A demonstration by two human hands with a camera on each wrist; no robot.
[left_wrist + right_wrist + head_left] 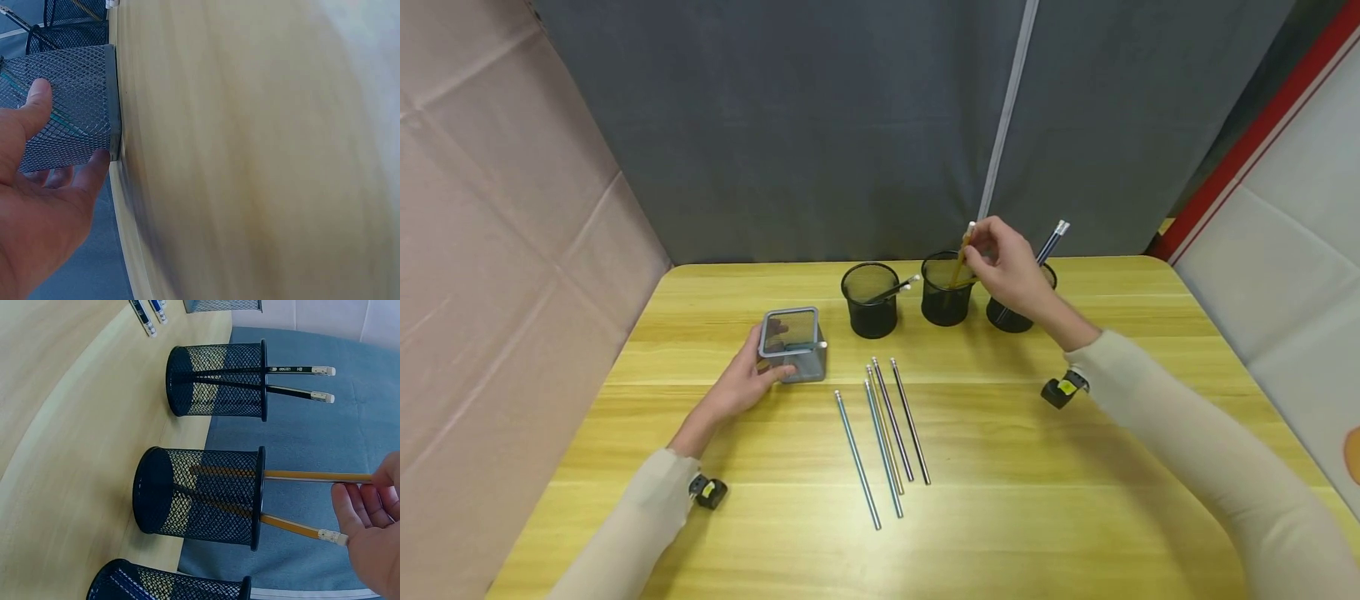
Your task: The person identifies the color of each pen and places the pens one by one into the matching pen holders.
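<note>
**Sorting looks past halfway**

The right hand [1006, 260] pinches a yellow pencil [319, 477], its lower end inside the middle black cup [945, 307] with a second yellow pencil [290, 525]. The left hand [743, 379] grips the grey mesh holder [805, 367], a teal pencil [805, 345] inside. The outer cups [872, 322] already hold darker pencils [1051, 243]. Five loose pencils [892, 420] on the counter [760, 500] seem left to place.

The head view looked forward and down over the counter [1000, 500], far enough back to include the left hand [747, 380], right hand [1006, 262] and grey curtain [812, 133]. The left wrist view, tipped sideways, faced the square mesh holder [72, 147] from close by; the right wrist's, likewise turned, faced the middle black cup [258, 503] nearby. Head and left wrist shared the holder; head and right wrist, that cup.
</note>
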